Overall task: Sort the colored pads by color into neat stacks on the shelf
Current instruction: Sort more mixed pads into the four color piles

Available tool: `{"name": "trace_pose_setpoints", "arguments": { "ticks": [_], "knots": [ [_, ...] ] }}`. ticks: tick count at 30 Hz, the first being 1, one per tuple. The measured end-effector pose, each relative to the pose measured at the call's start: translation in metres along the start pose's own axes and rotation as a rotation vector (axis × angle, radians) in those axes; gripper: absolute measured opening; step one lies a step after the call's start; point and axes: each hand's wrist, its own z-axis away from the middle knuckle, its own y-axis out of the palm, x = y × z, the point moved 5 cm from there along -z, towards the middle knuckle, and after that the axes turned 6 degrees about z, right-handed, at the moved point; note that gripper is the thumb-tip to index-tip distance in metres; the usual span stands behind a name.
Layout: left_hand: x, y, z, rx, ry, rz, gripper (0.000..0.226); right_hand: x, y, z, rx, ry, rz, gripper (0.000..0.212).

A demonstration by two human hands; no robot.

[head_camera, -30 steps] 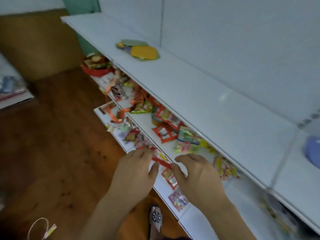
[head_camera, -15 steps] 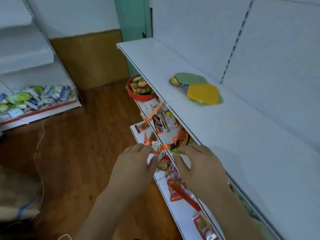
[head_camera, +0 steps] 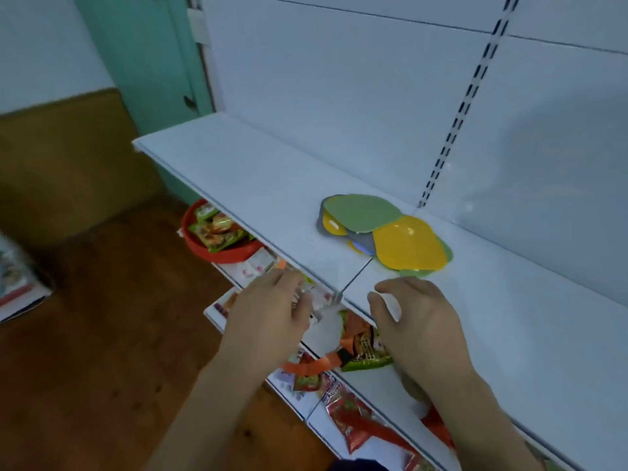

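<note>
A loose pile of flat round pads lies on the white upper shelf (head_camera: 258,195). A green pad (head_camera: 362,212) tops its left side and a yellow pad (head_camera: 407,248) its right, with a grey pad (head_camera: 362,237) and more yellow showing beneath. My left hand (head_camera: 272,311) hovers just off the shelf's front edge, fingers loosely curled and holding nothing. My right hand (head_camera: 414,314) hangs over the front edge, a short way in front of the pile, fingers bent downward and holding nothing.
Lower shelves (head_camera: 323,334) under my hands hold several snack packets and an orange ribbon (head_camera: 312,365). A red bowl (head_camera: 217,239) of packets sits below the shelf's left part. Wooden floor (head_camera: 102,334) lies to the left; a white back panel rises behind the shelf.
The view has swung toward the pad pile, which now lies closer. Both hands have risen from the lower snack shelves to the upper shelf's front edge.
</note>
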Motion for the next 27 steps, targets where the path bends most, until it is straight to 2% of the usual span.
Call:
{"name": "trace_pose_setpoints", "arguments": {
  "ticks": [4, 10, 15, 17, 20, 23, 25, 27],
  "knots": [
    [-0.005, 0.007, -0.062, 0.022, 0.124, 0.066, 0.031, -0.012, 0.004, -0.027, -0.079, 0.091, 0.062, 0.027],
    [-0.023, 0.038, -0.144, 0.035, 0.306, 0.081, 0.042, -0.037, 0.023, -0.064, -0.118, 0.21, 0.145, 0.027],
    [-0.038, 0.07, -0.179, 0.218, 0.393, 0.01, 0.066, -0.045, 0.042, -0.076, -0.114, 0.245, 0.206, 0.032],
    [-0.04, 0.074, -0.187, 0.229, 0.429, -0.053, 0.068, -0.046, 0.046, -0.073, -0.102, 0.283, 0.217, 0.036],
    [-0.039, 0.07, -0.202, 0.192, 0.524, -0.077, 0.058, -0.042, 0.048, -0.071, -0.097, 0.315, 0.236, 0.035],
    [-0.038, 0.061, -0.213, 0.185, 0.558, 0.01, 0.04, -0.038, 0.051, -0.067, -0.098, 0.367, 0.229, 0.033],
    [-0.032, 0.054, -0.226, 0.21, 0.5, 0.127, 0.03, -0.03, 0.053, -0.064, -0.125, 0.411, 0.223, 0.03],
    [-0.019, 0.045, -0.243, 0.252, 0.367, 0.383, 0.023, -0.026, 0.056, -0.061, -0.15, 0.442, 0.222, 0.028]
  ]
}}
